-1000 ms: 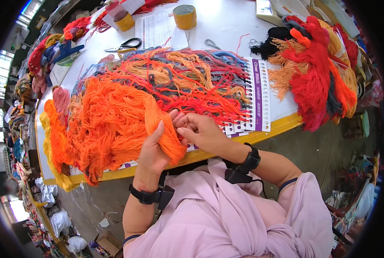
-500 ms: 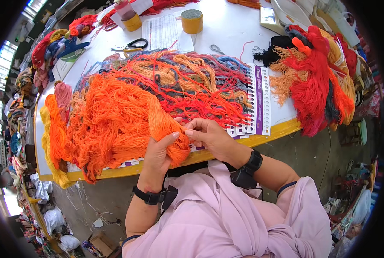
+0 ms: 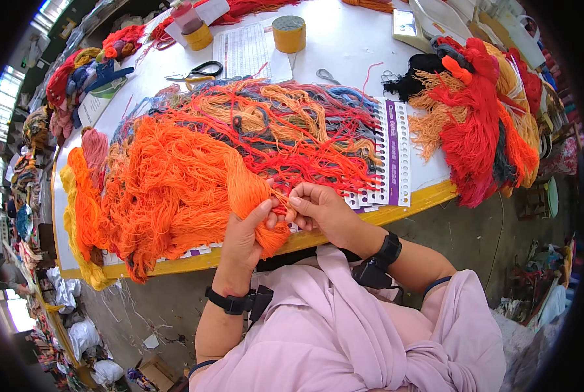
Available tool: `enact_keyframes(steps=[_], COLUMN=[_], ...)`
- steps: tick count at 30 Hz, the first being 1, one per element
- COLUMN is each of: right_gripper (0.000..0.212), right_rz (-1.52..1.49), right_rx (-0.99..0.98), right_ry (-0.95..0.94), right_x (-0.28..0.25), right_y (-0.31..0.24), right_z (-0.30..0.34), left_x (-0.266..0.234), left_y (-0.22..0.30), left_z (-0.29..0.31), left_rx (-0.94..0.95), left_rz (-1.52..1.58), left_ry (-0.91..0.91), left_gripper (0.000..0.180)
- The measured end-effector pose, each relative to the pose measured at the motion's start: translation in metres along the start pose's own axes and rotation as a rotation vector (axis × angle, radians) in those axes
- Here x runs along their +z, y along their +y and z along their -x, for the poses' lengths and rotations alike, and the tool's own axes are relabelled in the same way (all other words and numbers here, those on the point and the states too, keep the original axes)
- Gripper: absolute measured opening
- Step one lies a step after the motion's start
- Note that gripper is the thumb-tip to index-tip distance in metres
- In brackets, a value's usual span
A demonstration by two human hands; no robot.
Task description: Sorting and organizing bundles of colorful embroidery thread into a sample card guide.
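Observation:
A big bundle of bright orange thread (image 3: 174, 186) spreads over the near left of the table. Its gathered right end is wrapped by my left hand (image 3: 241, 236), with the thumb on top. Just right of that end, my right hand (image 3: 323, 212) is closed in a pinch on a few orange strands drawn out from the bundle. The fingertips of both hands are close together, partly hidden by thread. Behind them lie multicoloured threads (image 3: 259, 121) in red, grey, blue and peach, attached to white and purple punched cards (image 3: 394, 153).
Black-handled scissors (image 3: 203, 70), a printed sheet (image 3: 245, 55) and rolls of tape (image 3: 288, 34) lie farther back. Red and orange hanks (image 3: 478, 121) hang over the right edge. Yellow thread (image 3: 76, 228) drapes over the left edge. The table edge (image 3: 429, 196) is yellow.
My right hand has shifted slightly right and down, drawing a few orange strands out from the bundle's end. My left hand keeps its hold in nearly the same place.

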State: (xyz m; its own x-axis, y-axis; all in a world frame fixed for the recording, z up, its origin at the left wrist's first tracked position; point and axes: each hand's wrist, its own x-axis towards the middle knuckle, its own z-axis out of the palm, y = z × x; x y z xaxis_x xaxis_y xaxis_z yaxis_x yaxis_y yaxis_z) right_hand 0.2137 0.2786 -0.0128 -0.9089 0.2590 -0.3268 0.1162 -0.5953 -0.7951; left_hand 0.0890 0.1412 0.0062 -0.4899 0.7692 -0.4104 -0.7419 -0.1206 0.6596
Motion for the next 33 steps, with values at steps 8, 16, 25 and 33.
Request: enact_keyframes(steps=[8,16,25,33], right_gripper=[0.017,0.017,0.018,0.013], right_rz=[0.101,0.093,0.073,0.508], right_rx=[-0.029,-0.052,0.0,-0.114], right_ry=[0.017,0.041,0.043,0.003], right_x=[0.003,0.005,0.005,0.007], right_y=[-0.002,-0.001,-0.004,-0.005], right_z=[0.002,0.003,0.002,-0.008], left_x=[0.004,0.003,-0.01,-0.003], left_y=[-0.003,-0.004,-0.007,-0.004], left_z=[-0.002,-0.001,-0.005,-0.006], left_rx=[0.02,0.015,0.023,-0.032], left_rz=[-0.086,-0.1,-0.077,0.155], left_ry=[0.03,0.009,-0.034,-0.04], left_gripper=[0.046,0.047,0.044,0.042])
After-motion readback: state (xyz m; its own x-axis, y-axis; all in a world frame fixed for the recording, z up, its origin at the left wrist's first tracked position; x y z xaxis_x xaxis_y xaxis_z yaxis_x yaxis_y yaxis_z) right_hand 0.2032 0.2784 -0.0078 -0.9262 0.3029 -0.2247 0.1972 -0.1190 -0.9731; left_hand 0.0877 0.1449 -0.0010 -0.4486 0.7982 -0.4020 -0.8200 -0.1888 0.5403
